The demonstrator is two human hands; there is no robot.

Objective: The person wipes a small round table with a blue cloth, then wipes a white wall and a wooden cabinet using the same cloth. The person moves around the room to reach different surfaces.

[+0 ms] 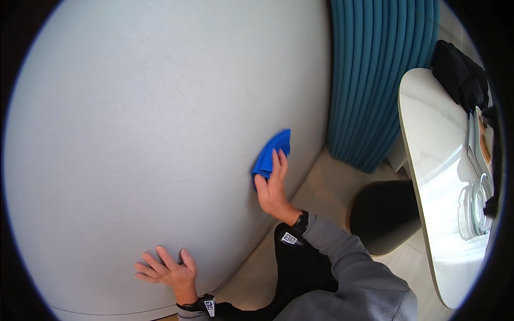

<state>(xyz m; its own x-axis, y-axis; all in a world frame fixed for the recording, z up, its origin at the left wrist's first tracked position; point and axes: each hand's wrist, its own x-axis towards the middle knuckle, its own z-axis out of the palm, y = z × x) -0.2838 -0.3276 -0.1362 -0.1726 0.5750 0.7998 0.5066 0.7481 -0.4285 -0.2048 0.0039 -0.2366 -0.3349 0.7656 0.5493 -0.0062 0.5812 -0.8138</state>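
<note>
A folded blue cloth [273, 150] lies against the pale grey wall [160, 100], pressed there by my right hand [275, 186]. Its fingers spread over the cloth's lower part, while the upper end sticks out beyond the fingertips. Lower and to the left, my left hand [170, 269] rests on the same wall with its fingers apart and nothing in it. A small dark speck [242, 155] shows on the wall just left of the cloth. Both wrists wear black bands with printed tags.
A ribbed teal upholstered panel [367, 80] stands right of the wall. Further right is a marble-look table [429, 152] on a black pedestal [381, 216]. It carries a glass ashtray [474, 208], and a black cloth item [459, 74] lies at its far end. Pale flooring [321, 176] runs below.
</note>
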